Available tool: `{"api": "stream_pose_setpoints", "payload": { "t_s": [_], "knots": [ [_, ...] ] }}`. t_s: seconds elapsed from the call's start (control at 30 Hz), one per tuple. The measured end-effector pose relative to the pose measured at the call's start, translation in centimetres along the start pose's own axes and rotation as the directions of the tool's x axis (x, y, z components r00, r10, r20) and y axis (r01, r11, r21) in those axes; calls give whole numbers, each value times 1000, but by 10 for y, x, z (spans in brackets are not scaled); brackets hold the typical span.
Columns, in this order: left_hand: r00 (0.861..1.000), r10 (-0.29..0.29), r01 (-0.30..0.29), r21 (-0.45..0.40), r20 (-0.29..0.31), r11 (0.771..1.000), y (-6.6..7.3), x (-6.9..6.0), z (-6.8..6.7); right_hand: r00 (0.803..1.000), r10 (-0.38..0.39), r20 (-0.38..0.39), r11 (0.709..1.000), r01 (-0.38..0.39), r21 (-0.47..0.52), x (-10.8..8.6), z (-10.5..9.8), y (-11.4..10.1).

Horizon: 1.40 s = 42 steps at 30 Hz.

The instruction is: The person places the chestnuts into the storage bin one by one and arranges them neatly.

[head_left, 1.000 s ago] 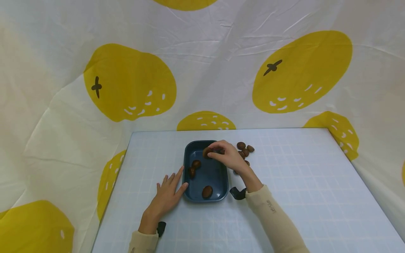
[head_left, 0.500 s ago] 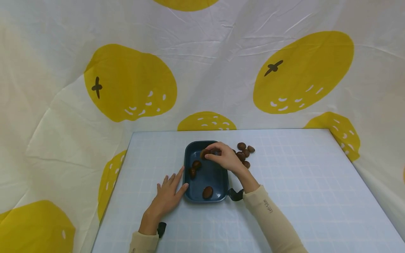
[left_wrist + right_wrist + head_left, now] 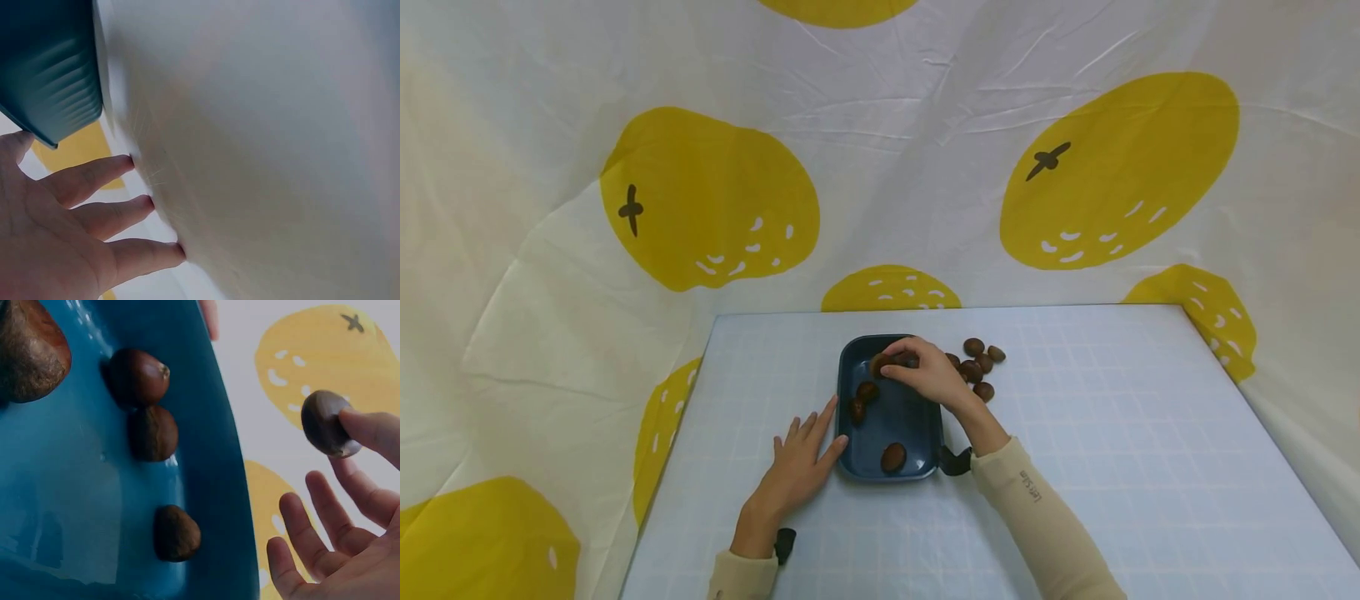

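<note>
A dark blue tray [image 3: 917, 421] holds several brown chestnuts; two touch near its left side [image 3: 867, 392], and another [image 3: 893, 457] lies near the front. Over the back of the tray, my right hand [image 3: 936, 375] pinches a chestnut [image 3: 880, 365] between thumb and fingertips. In the right wrist view that chestnut [image 3: 326, 424] is held by thumb and index finger of the hand [image 3: 356, 531], the other fingers apart. My left hand [image 3: 797, 467] rests spread at the tray's left side, index finger and thumb at the rim. The left wrist view shows the hand [image 3: 69, 219] beside the tray wall [image 3: 62, 94].
A loose group of chestnuts [image 3: 972, 371] lies on the white table [image 3: 1112, 433] just right of the tray. A white cloth with yellow fruit shapes [image 3: 711, 196] hangs behind and beside the table. Dark straps show at both wrists.
My right hand has shifted slightly left over the tray with the pinched chestnut, uncovering more of the group on the table. My left hand has stayed at the tray.
</note>
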State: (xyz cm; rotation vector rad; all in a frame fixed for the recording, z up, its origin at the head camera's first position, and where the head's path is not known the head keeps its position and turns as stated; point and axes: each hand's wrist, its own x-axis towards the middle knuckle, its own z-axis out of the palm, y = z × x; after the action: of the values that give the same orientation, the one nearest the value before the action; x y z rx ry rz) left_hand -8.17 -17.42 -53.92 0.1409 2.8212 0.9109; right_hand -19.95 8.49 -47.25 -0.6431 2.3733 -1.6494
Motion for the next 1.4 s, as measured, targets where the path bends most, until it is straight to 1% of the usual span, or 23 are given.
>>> {"api": "stream_pose_setpoints", "payload": {
  "t_s": [0.23,0.47,0.67,0.77,0.97,1.07,1.2,1.4],
  "knots": [
    [1000,2,-2,12,-1,1000,0,0,0,1000,16,9,999,-16,31,0,0,2],
    [1000,-2,2,1,-1,1000,2,-1,-1,999,46,-15,997,-45,59,-4,-8,1],
    [1000,7,-7,-3,1,1000,1,-1,-1,996,60,-71,997,-56,57,-10,-27,9],
    [1000,12,-12,-1,-4,1000,0,-1,-1,991,90,-97,995,-84,63,-15,-38,13],
    [1000,6,-6,0,1,1000,0,-1,-1,979,143,-143,990,-140,35,-24,-55,21],
    [1000,1,-1,2,3,1000,0,-2,-1,973,166,-157,986,-160,53,-30,-63,27],
    [1000,4,-4,4,0,1000,1,-2,-2,969,174,-177,984,-167,57,-38,-76,36],
    [1000,4,-4,-1,1,1000,2,-3,-2,959,183,-217,983,-181,29,-48,-95,53]
  ]
}}
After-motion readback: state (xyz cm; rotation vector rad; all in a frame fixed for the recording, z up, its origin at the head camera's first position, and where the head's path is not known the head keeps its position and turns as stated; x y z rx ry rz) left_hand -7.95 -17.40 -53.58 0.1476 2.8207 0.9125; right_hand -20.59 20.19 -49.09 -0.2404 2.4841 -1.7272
